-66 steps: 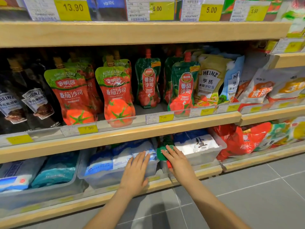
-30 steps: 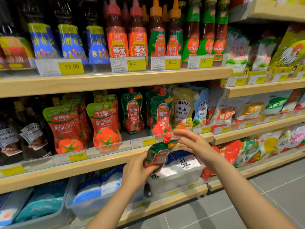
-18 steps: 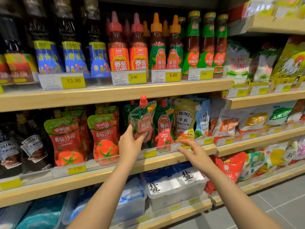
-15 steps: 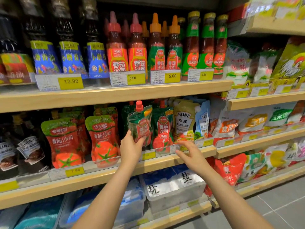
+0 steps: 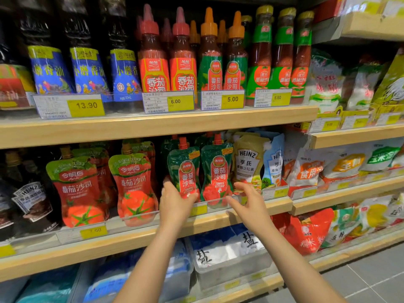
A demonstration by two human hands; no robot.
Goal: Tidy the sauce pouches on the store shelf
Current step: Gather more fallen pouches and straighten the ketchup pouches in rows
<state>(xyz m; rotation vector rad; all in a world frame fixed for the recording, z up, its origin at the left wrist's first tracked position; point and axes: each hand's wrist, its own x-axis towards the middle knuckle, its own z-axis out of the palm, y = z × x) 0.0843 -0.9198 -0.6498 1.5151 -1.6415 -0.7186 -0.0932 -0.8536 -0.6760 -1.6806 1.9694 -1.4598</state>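
Observation:
A dark green ketchup pouch with a red cap stands upright on the middle shelf. My left hand grips its lower edge. A second green ketchup pouch stands right beside it. In front of that second pouch my right hand hovers with fingers spread, holding nothing. Two larger red tomato pouches with green tops stand further left, and a yellow Heinz pouch and a blue one stand to the right.
A clear plastic rail with yellow price tags runs along the shelf front. Sauce bottles fill the shelf above. Dark Heinz bottles stand at far left. Bins of salt bags sit below; grey floor tiles lie at lower right.
I lifted the green pouch from the bottom shelf up to the middle shelf. My left hand has set it down beside the other green pouch; my right hand let go and moved near it.

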